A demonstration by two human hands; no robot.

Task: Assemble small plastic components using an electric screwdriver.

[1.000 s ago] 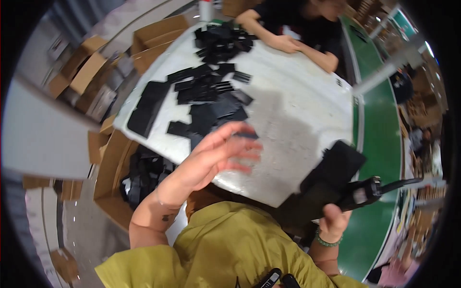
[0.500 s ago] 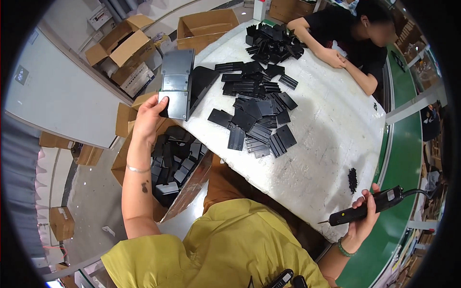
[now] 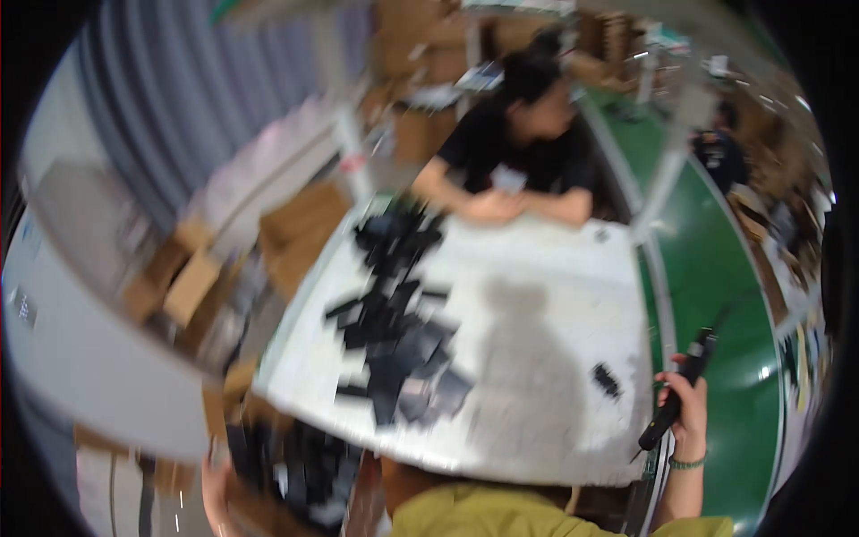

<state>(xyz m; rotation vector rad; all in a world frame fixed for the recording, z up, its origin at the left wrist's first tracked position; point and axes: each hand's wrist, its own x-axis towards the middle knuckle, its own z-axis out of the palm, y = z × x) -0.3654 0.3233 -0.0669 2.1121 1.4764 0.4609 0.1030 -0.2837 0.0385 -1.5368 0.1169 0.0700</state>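
Observation:
My right hand (image 3: 685,403) is wrapped round a black electric screwdriver (image 3: 667,421) beyond the table's right edge, its thin bit pointing down toward me. A cord trails from its far end. My left hand (image 3: 216,483) is low at the left, beside a cardboard box of black plastic parts (image 3: 300,470); motion smears its fingers, and I cannot make out anything in them. Black plastic plates (image 3: 394,358) lie in a loose heap on the left half of the white tabletop (image 3: 528,358). A small pile of tiny black pieces, like screws (image 3: 607,379), lies near the right edge.
Across the table a person in black (image 3: 514,152) rests both forearms on its far edge. A green conveyor-like surface (image 3: 707,268) runs along the right. Open cartons (image 3: 300,233) and a pale cabinet (image 3: 98,358) stand at the left. Another person (image 3: 720,152) is farther back.
The view has swung up and blurred. My left hand has dropped from the table's left side to beside the box; the black panel it held no longer shows. The screwdriver stays in my right hand.

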